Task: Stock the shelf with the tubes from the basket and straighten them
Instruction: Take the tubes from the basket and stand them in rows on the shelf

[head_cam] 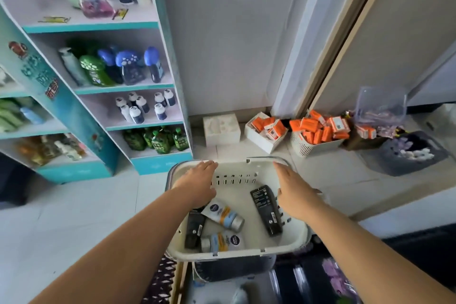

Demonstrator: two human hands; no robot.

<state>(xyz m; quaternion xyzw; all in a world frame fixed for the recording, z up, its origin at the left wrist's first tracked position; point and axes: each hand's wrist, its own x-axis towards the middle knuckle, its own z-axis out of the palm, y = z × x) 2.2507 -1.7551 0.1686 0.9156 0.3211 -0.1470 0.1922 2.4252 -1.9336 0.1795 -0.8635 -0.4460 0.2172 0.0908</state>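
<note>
A white basket (237, 255) stands on the floor in front of me. Inside lie a black tube (266, 210) at the right, a white tube with a blue and orange label (223, 213) in the middle, a second white tube (222, 242) near the front wall, and a dark tube (194, 229) at the left. My left hand (197, 184) hovers over the basket's left side with straight fingers, holding nothing. Over the right side my right hand (292, 192) is also flat and holds nothing. The teal shelf unit (138, 89) stands at the left.
The shelves hold bottles, small white jars (143, 108) and green pouches (158, 140). Against the back wall sit a white box (221, 128), boxes of orange packs (318, 131) and a clear container (381, 106). A dark basket (407, 155) stands at the right.
</note>
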